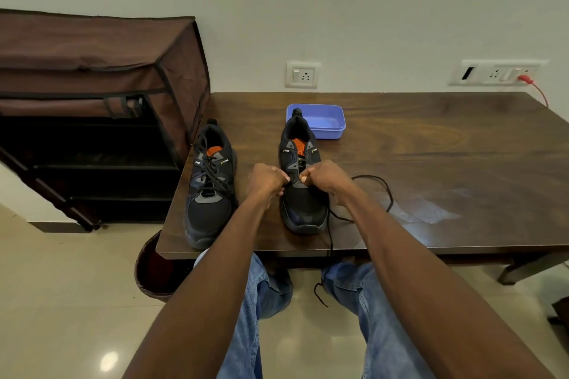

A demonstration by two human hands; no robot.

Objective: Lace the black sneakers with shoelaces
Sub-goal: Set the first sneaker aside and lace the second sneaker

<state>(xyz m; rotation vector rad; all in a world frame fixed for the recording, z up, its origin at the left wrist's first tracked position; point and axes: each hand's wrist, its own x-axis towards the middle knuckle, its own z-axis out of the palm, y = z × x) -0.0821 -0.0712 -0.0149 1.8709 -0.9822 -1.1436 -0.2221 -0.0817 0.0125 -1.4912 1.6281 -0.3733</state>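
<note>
Starting nearest, at 6 o'clock, one end of the black shoelace (pixel 330 234) hangs off the table (pixel 431 163) edge and dangles between the person's knees; the rest of it loops out on the tabletop toward 3 o'clock of the unlaced sneaker (pixel 301 194). That sneaker stands toe toward the person, its long axis running 6 to 12 o'clock, straight ahead of both arms. The left hand (pixel 266 181) and right hand (pixel 324 178) meet over its lower eyelets, nearly touching, each with fingers curled and fingertips pinching at the eyelet row; whether the lace itself is between the fingertips is too small to tell. Both are equally near, so the next threading could be fed from either side, probably from the right, where the slack lies. At 9 o'clock stands the laced sneaker (pixel 211 191), parallel. Beyond, at 12 o'clock, sits a blue plastic tray (pixel 326 123).
</note>
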